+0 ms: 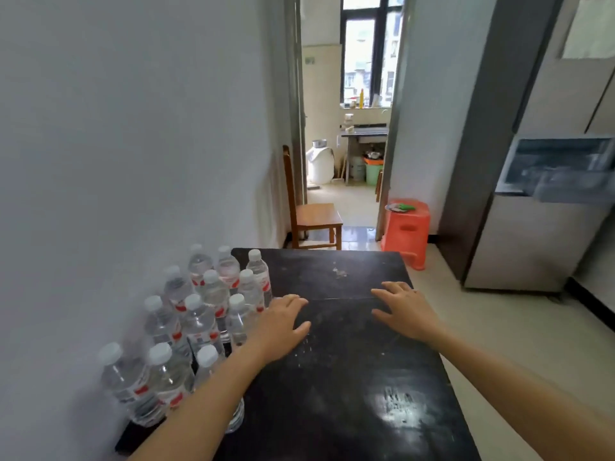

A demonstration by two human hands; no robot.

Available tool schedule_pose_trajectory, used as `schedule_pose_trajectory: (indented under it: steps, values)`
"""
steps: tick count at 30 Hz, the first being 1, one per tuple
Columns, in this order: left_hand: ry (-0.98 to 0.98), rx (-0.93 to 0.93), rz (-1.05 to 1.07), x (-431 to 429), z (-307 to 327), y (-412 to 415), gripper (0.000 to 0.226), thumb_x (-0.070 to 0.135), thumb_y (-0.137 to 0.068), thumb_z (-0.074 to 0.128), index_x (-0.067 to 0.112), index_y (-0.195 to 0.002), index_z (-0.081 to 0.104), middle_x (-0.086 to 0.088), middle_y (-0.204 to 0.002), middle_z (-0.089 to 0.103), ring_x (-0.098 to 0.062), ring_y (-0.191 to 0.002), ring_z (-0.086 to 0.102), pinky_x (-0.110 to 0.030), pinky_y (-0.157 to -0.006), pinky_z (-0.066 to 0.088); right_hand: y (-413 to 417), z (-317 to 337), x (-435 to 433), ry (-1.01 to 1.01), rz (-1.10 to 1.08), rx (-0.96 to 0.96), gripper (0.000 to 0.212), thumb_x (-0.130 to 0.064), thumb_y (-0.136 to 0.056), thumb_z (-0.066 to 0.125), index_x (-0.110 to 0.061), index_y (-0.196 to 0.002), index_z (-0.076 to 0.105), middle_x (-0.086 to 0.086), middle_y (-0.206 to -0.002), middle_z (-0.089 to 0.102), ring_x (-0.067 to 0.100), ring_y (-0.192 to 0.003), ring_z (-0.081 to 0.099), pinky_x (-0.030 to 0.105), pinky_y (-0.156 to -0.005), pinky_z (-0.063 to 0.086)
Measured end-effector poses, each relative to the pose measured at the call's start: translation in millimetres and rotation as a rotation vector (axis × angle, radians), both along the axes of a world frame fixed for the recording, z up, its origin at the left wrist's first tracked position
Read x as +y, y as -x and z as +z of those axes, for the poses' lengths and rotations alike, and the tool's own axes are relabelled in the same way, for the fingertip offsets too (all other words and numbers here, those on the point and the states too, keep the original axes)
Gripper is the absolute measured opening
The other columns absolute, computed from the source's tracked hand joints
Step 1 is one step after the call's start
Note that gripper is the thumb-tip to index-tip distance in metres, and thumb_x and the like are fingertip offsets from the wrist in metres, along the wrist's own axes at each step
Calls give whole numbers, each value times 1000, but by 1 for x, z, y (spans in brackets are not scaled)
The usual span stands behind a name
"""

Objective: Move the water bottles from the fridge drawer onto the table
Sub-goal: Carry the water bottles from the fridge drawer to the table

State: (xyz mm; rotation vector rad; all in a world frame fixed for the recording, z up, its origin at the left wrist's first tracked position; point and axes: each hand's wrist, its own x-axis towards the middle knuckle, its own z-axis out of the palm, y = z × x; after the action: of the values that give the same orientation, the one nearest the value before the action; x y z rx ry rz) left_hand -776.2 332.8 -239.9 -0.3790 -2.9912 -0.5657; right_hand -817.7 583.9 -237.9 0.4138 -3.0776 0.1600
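Black worktop (349, 377) lies under both your hands: the left hand (283, 324) and right hand (406, 311) are loose and relaxed, holding nothing. Just left of your left hand the bottles (199, 324) stand clustered by the wall, upright, caps up, long axes vertical. You seem to be between trips, so the next move is probably a turn right to the fridge (532, 241) for any bottle left there.

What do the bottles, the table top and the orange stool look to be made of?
Water bottles: clear thin plastic, see-through walls, white caps. Table: dark, glossy, probably lacquered wood; it mirrors light and shows scuffs. Stool: moulded orange plastic, seemingly one piece.
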Motion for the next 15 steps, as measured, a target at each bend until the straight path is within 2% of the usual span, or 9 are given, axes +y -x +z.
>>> schedule_pose_trajectory:
  steps: [3, 7, 15]
  values:
    - [-12, 36, -105, -2, -3, -36, 49, 34, -93, 46, 19, -138, 36, 0, -148, 32, -18, -136, 28, -32, -112, 27, -58, -13, -21, 44, -110, 23, 50, -44, -94, 43, -26, -140, 36, 1, -151, 29, 22, -140, 23, 39, -109, 26]
    - [-40, 24, -182, -12, -14, -85, 48, 33, -92, 49, 17, -136, 40, -1, -146, 35, -19, -134, 30, -34, -109, 30, -143, -33, -40, -4, -196, -74, 52, -45, -93, 42, -27, -141, 34, 3, -152, 25, 21, -140, 21, 38, -109, 25]
    - [-125, 15, -338, 27, -1, -132, 48, 32, -94, 45, 17, -138, 37, 0, -147, 34, -19, -137, 26, -31, -109, 28, -253, 16, 12, -61, -446, 39, 53, -45, -93, 42, -26, -142, 32, 2, -150, 30, 21, -136, 29, 37, -106, 29]
